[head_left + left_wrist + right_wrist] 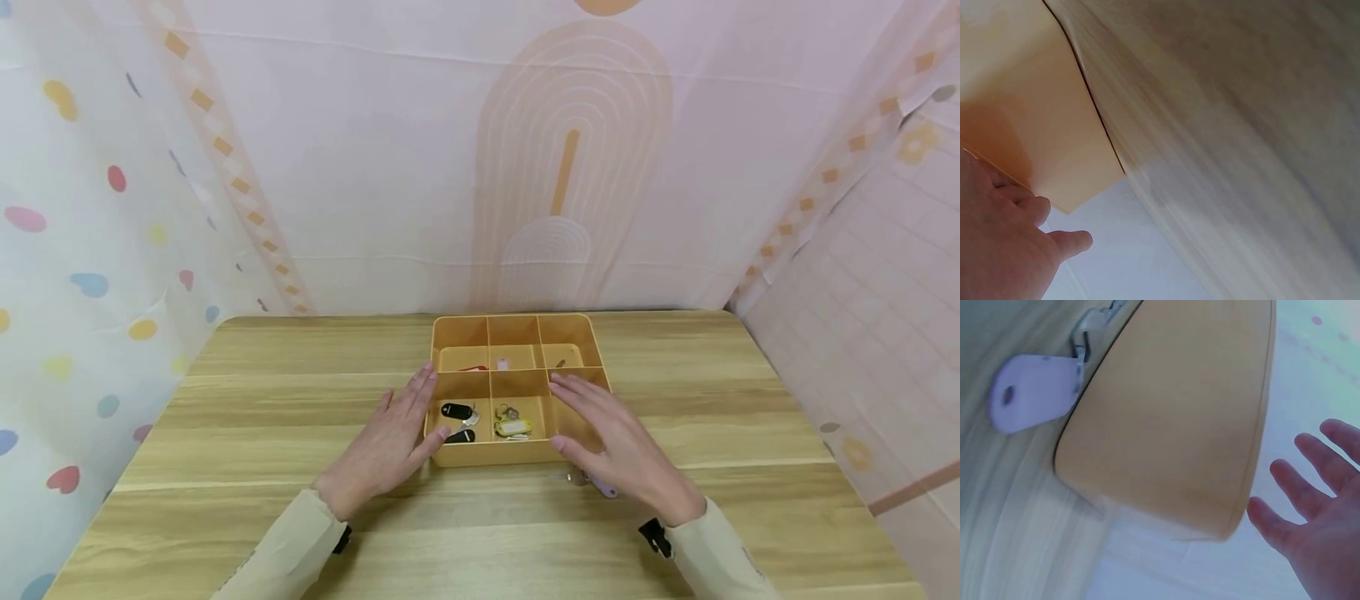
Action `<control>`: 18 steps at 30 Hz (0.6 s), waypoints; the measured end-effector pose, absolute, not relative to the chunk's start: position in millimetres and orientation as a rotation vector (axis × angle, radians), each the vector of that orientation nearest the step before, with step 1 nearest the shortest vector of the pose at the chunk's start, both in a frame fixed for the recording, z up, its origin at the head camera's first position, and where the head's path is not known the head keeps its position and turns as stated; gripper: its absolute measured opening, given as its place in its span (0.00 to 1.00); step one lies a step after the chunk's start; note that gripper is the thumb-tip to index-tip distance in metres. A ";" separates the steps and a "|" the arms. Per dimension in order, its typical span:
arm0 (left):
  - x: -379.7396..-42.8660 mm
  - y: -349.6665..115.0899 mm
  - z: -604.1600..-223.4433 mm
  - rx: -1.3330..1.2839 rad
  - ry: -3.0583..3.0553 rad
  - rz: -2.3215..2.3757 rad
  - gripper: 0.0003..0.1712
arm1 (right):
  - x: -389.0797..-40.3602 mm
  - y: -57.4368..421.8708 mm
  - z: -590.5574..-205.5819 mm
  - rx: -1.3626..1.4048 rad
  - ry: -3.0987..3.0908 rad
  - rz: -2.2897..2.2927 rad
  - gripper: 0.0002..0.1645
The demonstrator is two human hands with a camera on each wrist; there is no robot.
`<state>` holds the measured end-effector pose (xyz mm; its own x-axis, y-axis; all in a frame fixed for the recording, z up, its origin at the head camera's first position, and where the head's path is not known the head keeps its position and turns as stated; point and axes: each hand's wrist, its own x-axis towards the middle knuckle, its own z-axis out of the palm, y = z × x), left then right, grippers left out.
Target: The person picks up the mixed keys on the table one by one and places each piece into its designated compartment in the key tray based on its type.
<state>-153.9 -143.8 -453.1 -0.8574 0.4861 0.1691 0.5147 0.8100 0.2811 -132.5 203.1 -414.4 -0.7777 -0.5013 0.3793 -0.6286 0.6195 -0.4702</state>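
Note:
An orange box with compartments (pixel 495 454) sits on the table. My left hand (pixel 390 446) rests along its left side, fingers fairly straight, with the thumb at the front left corner. Over the right front compartment, my right hand (pixel 618 446) spreads its fingers; in the right wrist view they appear beside the box rim, and contact is hard to tell. Keys with black tags (pixel 457 411) lie in the left front compartment, and a key with a yellow tag (pixel 513 427) in the middle one. A key with a purple tag (pixel 1035 390) lies on the table against the box's front.
In the back compartments are a red item (pixel 472 368), a pink item (pixel 502 364) and a small dark item (pixel 561 363), all partly hidden by the dividers. The wood-grain table (pixel 315 400) backs onto a patterned curtain (pixel 375 167).

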 end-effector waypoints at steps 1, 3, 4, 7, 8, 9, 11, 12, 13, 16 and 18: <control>-153.9 -144.0 -452.8 -0.804 -2.906 -0.492 0.47 | -130.5 205.1 -414.5 0.940 -2.631 0.871 0.40; -154.2 -144.4 -452.6 -0.807 -2.905 -0.491 0.47 | -125.6 208.8 -414.3 0.951 -2.634 0.853 0.40; -154.4 -144.5 -452.7 -0.807 -2.904 -0.489 0.47 | -123.3 210.6 -414.4 0.955 -2.637 0.846 0.41; -154.8 -144.7 -453.0 -0.807 -2.904 -0.483 0.47 | -117.4 216.2 -415.7 0.965 -2.647 0.824 0.41; -154.9 -144.7 -453.2 -0.806 -2.905 -0.481 0.47 | -115.3 218.0 -416.0 0.968 -2.647 0.817 0.41; -155.0 -144.7 -453.3 -0.806 -2.906 -0.480 0.47 | -113.7 219.9 -416.6 0.973 -2.644 0.810 0.41; -155.0 -144.6 -453.4 -0.806 -2.908 -0.482 0.47 | -111.2 223.8 -418.3 0.991 -2.627 0.794 0.40; -155.0 -144.6 -453.5 -0.806 -2.907 -0.481 0.47 | -110.2 225.9 -419.2 1.002 -2.615 0.789 0.39; -155.0 -144.6 -453.5 -0.806 -2.908 -0.481 0.47 | -109.3 227.9 -420.2 1.012 -2.603 0.783 0.38; -154.8 -144.4 -453.5 -0.807 -2.904 -0.492 0.47 | -107.5 233.9 -423.2 1.047 -2.565 0.789 0.36; -155.0 -144.3 -453.8 -0.807 -2.900 -0.497 0.47 | -106.2 237.7 -425.1 1.061 -2.549 0.808 0.34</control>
